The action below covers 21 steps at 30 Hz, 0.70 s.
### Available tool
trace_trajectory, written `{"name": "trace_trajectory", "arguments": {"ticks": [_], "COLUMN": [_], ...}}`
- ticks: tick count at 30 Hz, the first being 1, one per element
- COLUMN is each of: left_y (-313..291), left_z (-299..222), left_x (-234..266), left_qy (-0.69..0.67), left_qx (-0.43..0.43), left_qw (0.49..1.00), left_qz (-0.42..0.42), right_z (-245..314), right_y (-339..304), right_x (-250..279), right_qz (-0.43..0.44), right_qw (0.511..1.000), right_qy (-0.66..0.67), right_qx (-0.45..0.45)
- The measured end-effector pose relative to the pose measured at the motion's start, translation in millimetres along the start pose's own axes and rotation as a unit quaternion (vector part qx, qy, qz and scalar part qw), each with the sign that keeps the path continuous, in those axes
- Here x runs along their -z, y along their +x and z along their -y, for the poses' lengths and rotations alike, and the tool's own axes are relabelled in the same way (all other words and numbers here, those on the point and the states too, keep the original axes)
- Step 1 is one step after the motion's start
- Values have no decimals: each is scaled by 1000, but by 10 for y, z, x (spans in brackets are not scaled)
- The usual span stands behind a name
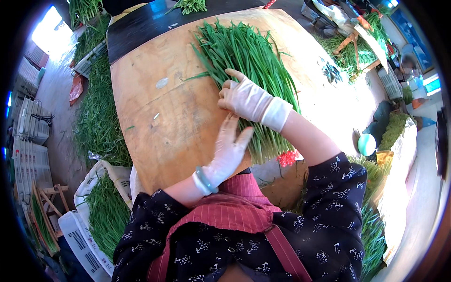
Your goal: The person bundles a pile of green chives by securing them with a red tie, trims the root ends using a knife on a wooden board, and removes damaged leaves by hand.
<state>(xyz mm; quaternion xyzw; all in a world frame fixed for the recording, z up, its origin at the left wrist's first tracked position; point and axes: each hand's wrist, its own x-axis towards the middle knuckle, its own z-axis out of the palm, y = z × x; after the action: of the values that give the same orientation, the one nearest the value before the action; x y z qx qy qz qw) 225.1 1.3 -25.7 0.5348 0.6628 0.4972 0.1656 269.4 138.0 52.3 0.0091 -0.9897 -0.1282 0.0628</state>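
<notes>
Stretching lengthwise, the greens (258, 63) point away and left.

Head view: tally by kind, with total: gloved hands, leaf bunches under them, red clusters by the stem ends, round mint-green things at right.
Gloved hands: 2 (left hand, right hand)
Green leaf bunch under the hands: 1
Red cluster by the stem ends: 1
Round mint-green thing at right: 1
Total: 5
</notes>
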Motion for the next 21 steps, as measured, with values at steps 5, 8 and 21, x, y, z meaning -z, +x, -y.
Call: {"name": "trace_trajectory", "arguments": {"ticks": [5,8,21], "left_y": [185,370,450], "left_z": [90,131,157], "left_x": [198,52,-223], "left_qy": [-182,-291,-193], "left_qx": [123,132,75], "left_qw": [973,946,971], "left_qz": [-72,-60,-123], "right_z": [-48,-72,-34], "right_y": [-285,-381,-485], "right_x": [42,9,-91], "right_qz": [-113,-136,-197], "right_qw": [992,985,955], "right_qy": [27,69,143], "right_qx": [-38,-75,-172]}}
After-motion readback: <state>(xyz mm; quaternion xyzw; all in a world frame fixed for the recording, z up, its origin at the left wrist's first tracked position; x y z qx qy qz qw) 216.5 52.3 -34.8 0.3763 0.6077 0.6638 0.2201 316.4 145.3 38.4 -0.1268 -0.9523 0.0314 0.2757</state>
